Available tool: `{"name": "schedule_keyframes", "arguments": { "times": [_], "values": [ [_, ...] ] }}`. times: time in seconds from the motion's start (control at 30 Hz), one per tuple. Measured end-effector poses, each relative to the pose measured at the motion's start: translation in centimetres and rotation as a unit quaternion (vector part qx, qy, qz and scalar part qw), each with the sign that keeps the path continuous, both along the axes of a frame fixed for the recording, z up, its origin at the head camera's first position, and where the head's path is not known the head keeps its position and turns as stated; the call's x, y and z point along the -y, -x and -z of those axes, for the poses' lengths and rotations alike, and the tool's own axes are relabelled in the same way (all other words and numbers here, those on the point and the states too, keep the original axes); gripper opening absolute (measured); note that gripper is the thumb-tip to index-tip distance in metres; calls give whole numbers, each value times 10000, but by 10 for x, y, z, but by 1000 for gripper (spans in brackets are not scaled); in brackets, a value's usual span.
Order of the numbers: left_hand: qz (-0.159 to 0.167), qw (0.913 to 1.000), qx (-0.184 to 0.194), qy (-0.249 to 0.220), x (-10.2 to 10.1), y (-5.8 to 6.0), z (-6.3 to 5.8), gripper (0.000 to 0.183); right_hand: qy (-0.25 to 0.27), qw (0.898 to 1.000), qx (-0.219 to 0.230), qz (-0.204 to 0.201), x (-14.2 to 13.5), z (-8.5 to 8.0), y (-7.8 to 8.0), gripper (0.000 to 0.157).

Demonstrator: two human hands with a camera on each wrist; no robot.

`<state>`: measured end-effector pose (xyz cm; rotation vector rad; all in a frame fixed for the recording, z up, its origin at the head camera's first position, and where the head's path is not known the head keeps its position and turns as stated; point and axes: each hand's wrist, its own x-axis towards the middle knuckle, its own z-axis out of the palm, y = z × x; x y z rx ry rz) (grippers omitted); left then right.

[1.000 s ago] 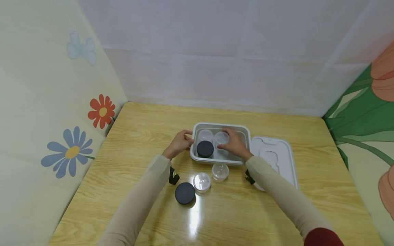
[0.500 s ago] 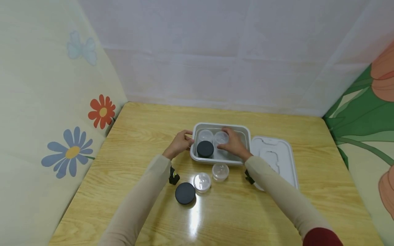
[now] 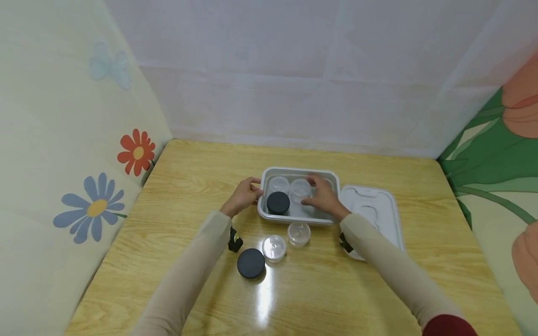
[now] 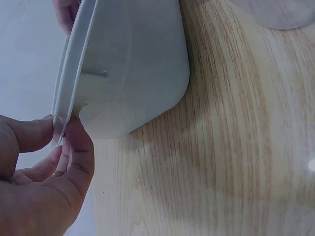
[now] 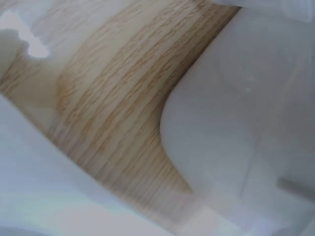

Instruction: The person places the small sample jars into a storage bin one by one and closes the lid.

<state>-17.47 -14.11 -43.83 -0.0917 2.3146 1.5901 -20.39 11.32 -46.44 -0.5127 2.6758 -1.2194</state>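
In the head view, a grey-white plastic box (image 3: 298,220) stands lidless on the table. Two clear round jars sit in it: one at the back left (image 3: 279,185), the other (image 3: 300,190) to its right. A jar with a black lid (image 3: 278,202) is in the front left corner. My left hand (image 3: 244,197) pinches the box's left rim, thumb on top and fingers below, as the left wrist view shows on the rim (image 4: 74,73). My right hand (image 3: 324,196) reaches over the box, fingers spread at the right side of the right clear jar. The right wrist view hides this hand.
Before the box stand two clear jars, one near its front wall (image 3: 299,234) and one further left (image 3: 274,248). A black round lid or lidded jar (image 3: 251,263) is beside them. The white box lid (image 3: 374,210) lies right of the box, partly under the right forearm.
My right hand has loosened from the clear jar and shifted slightly right, leaving it in the box. My left hand stays on the rim. The head view has shifted a little.
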Motion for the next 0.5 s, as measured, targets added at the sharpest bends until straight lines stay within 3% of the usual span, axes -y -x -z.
{"name": "schedule_keyframes", "arguments": {
  "times": [0.5],
  "values": [
    [13, 10000, -15, 90, 0, 1, 1, 40, 221, 9997, 36, -84, -10, -21, -20, 75]
  ]
}}
